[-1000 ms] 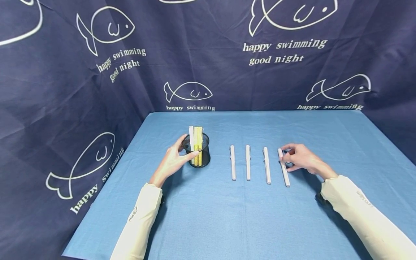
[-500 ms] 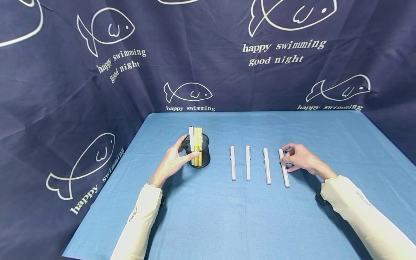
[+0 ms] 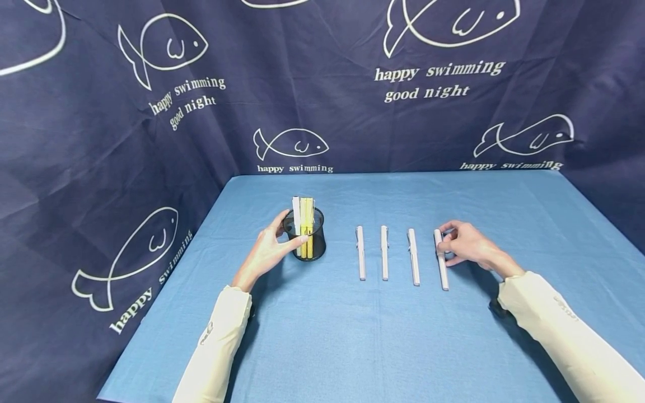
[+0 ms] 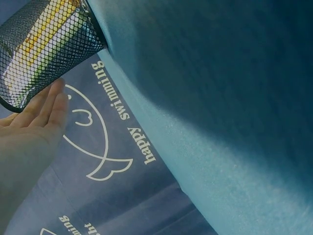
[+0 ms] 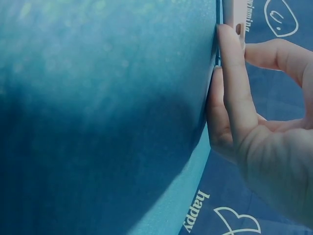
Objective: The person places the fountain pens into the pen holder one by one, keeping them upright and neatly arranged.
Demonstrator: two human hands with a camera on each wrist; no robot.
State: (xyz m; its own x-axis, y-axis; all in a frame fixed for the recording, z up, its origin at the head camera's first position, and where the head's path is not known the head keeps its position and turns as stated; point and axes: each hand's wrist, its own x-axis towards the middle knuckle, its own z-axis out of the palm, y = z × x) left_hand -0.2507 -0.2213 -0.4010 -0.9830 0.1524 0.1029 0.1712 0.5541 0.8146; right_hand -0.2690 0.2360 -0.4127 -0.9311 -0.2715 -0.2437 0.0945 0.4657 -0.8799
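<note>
My left hand (image 3: 268,247) holds a black mesh pen holder (image 3: 318,246), thumb across the near side and fingers round the left. Yellow pens (image 3: 307,212) and a white pen (image 3: 296,212) stand upright in it. The left wrist view shows the mesh (image 4: 54,54) with fingers (image 4: 49,110) along its side. To the right, my right hand (image 3: 470,245) pinches the upper part of the rightmost white pen (image 3: 442,275), which lies on the cloth. In the right wrist view, thumb and fingers meet at that pen (image 5: 235,12) near its clip end.
Three more white pens, a left one (image 3: 361,260), a middle one (image 3: 385,260) and a right one (image 3: 414,263), lie in a spaced row between the hands. Blue cloth (image 3: 322,336) covers the table. A dark blue fish-print curtain (image 3: 353,134) hangs behind and at the left.
The rightmost pen has turned slightly, its top end shifting right so it lies straighter, and the right hand has moved a little with it. The left hand and pen holder stay put.
</note>
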